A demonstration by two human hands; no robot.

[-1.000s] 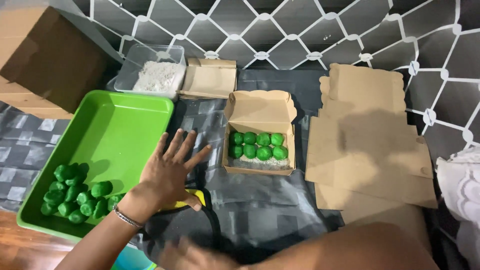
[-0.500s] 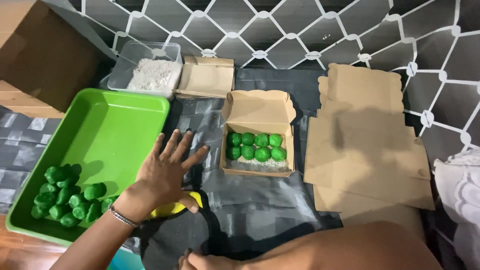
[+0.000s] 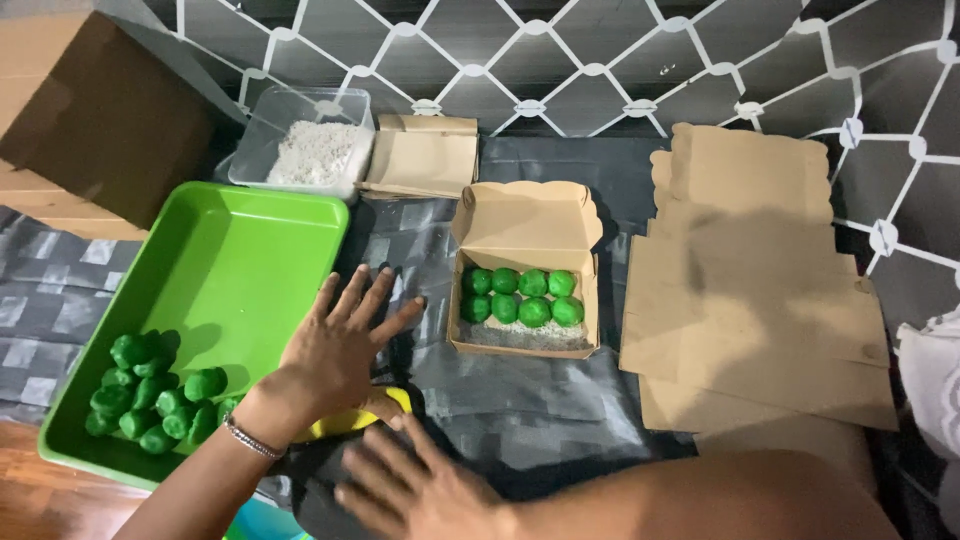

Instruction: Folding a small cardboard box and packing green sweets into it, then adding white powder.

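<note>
A yellow object [image 3: 352, 418] lies low in the frame, just left of centre, on the dark plastic sheet [image 3: 520, 400]; only a curved edge of it shows, since the left hand [image 3: 338, 350] lies flat over it. That hand is spread wide, palm down, fingers fanned toward the upper right, gripping nothing that can be seen; its wrist carries a thin bracelet [image 3: 247, 437]. Half a second ago the right hand was only a sliver at the bottom edge; now the right hand [image 3: 415, 485] has come up into view, palm down and fingers splayed toward the left, its fingertips near the yellow object, and holding nothing. The left hand has stayed in much the same place.

Just left of the left hand, and partly under its forearm, sits the green tray [image 3: 230, 270], with a heap of green balls [image 3: 150, 395] in its lower left corner. To the right of the hand, at the frame's centre, stands an open brown box [image 3: 525, 215] holding two rows of green balls [image 3: 520, 296] above a strip of white flakes. Flat brown box blanks [image 3: 750, 300] are stacked at the right. In the upper left are a clear tub of white flakes [image 3: 305, 150], a folded brown box [image 3: 425, 160] beside it, and a large cardboard carton [image 3: 95, 110]. The right forearm crosses the bottom of the frame, hiding the sheet beneath.
</note>
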